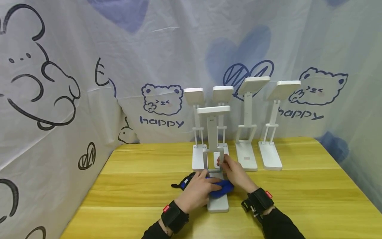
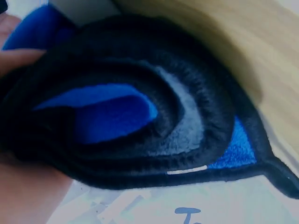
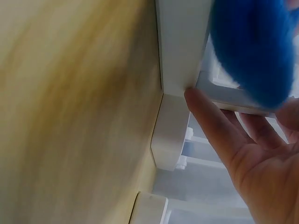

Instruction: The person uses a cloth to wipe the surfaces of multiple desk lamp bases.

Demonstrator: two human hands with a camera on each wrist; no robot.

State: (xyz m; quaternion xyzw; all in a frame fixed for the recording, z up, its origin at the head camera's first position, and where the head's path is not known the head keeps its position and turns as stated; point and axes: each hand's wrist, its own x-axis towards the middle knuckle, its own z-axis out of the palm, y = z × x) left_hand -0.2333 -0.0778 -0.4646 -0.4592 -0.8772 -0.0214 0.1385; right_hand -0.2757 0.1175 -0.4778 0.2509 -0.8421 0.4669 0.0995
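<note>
A white folding phone stand (image 1: 212,132) stands unfolded on the table in front of me, its base (image 1: 218,205) pointing towards me. My left hand (image 1: 198,190) holds a folded blue cloth (image 1: 223,188) with black edging against the lower part of this stand. Close up in the left wrist view, the cloth (image 2: 112,123) is rolled into layers, with a black loop at one corner. My right hand (image 1: 237,173) holds the stand's lower frame from the right. In the right wrist view its fingers (image 3: 210,119) reach around the white frame, with the blue cloth just above.
Several similar white stands stand behind: one at the left (image 1: 194,97), one partly hidden behind the front stand (image 1: 222,94), and two at the right (image 1: 248,109) along the back of the wooden table (image 1: 143,189). A printed curtain (image 1: 167,59) hangs behind and at the sides.
</note>
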